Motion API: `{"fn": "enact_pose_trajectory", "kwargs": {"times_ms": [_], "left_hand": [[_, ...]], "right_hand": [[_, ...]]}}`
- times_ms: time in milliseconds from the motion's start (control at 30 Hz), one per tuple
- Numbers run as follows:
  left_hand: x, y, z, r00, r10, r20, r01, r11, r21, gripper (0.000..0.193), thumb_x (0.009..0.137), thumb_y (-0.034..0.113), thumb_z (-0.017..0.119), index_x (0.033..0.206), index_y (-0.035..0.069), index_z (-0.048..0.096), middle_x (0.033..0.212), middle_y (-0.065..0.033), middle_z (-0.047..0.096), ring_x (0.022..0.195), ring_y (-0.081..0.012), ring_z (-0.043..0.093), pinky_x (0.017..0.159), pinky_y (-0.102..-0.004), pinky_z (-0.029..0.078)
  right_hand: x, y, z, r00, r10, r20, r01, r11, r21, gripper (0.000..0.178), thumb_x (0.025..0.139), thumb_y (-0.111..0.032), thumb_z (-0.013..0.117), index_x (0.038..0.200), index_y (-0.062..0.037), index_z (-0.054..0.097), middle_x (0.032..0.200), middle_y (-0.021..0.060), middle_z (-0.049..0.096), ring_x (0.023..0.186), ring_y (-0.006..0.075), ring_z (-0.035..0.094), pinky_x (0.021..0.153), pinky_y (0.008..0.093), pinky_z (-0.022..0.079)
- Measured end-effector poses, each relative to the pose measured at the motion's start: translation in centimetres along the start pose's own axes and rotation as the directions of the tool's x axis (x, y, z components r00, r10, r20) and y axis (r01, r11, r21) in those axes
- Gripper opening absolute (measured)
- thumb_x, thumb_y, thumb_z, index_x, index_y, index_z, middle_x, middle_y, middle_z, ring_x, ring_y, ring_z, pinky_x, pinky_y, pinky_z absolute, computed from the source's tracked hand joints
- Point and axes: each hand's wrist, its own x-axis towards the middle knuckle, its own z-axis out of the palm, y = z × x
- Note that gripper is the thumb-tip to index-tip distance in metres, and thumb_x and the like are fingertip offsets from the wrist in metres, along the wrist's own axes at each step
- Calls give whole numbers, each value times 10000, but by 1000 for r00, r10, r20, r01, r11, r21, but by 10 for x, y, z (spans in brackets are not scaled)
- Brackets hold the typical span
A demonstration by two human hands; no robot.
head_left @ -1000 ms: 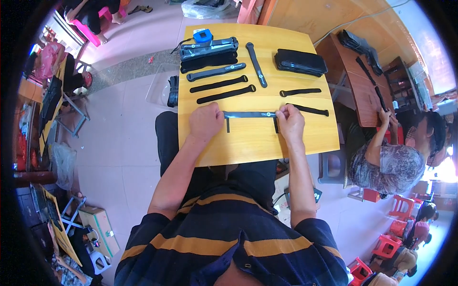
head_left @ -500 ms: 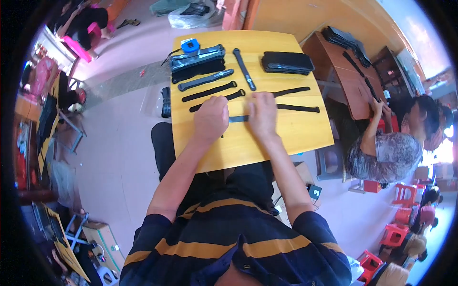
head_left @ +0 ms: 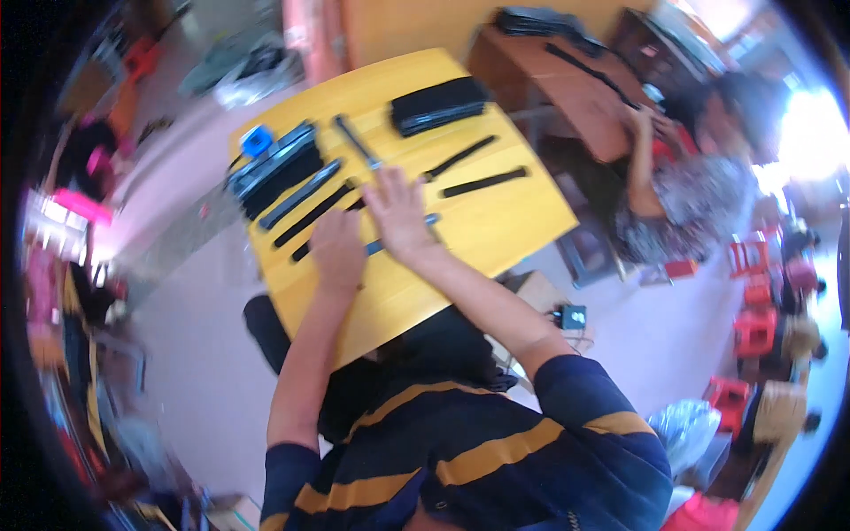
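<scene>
My right hand (head_left: 400,212) lies flat with its fingers stretched out, over a blue-grey strap (head_left: 430,219) whose end shows beyond the wrist. My left hand (head_left: 337,252) is closed, with curled fingers at the same strap's left part; its fingertips are blurred. A black strap (head_left: 314,215) with a ring end runs toward my left hand, and another black strap (head_left: 301,252) is partly under it. Right of my right hand lie two black straps, one slanting (head_left: 462,157) and one lower (head_left: 484,181). A grey strap (head_left: 356,140) points at my right fingertips.
The yellow table (head_left: 522,212) carries a bundle of packed straps (head_left: 279,168), a small blue device (head_left: 257,140), a grey strap (head_left: 299,196) and a black stack (head_left: 438,106). A co-worker (head_left: 682,195) sits at a brown table (head_left: 567,106) on the right, handling a black strap.
The whole view has turned, so the table appears tilted and further left. My right hand has gone from blurred, bent fingers to spread ones. My left hand stays closed by the strap.
</scene>
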Motion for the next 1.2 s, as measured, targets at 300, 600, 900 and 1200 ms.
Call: {"fn": "enact_pose_trajectory", "kwargs": {"times_ms": [300, 600, 900, 1200], "left_hand": [[0, 4, -10, 993, 64, 101, -64, 998, -5, 235, 775, -28, 590, 996, 51, 597, 987, -145, 561, 914, -366, 556, 766, -468, 464], [0, 6, -14, 991, 51, 125, -52, 999, 6, 267, 775, -35, 622, 1028, 48, 605, 1011, -153, 558, 975, -365, 550, 822, -462, 458], [2, 5, -15, 991, 73, 115, -74, 997, 4, 229, 827, -11, 625, 1050, 42, 618, 1013, -164, 567, 976, -377, 555, 832, -470, 458], [47, 30, -14, 981, 152, 121, -142, 986, -90, 186, 902, 99, 607, 1083, 55, 618, 1044, -155, 592, 1003, -371, 566, 836, -488, 457]], "right_hand": [[1, 48, -49, 960, 101, 262, -51, 981, -189, 601, 976, -148, 493, 1557, -69, 361, 1642, 281, 195, 1541, 472, 121, 1191, 690, 129], [-5, 67, -49, 981, 88, 171, -61, 986, -154, 566, 973, -153, 497, 1523, -64, 402, 1628, 267, 240, 1532, 460, 156, 1200, 669, 136], [-9, 76, -41, 989, 126, 79, -126, 992, 2, 553, 963, -164, 508, 1500, -55, 433, 1622, 272, 252, 1531, 461, 158, 1202, 672, 119], [-5, 71, -47, 974, 101, 201, -77, 989, -123, 571, 986, -209, 500, 1526, -48, 410, 1638, 279, 231, 1546, 449, 133, 1206, 673, 76]]}}
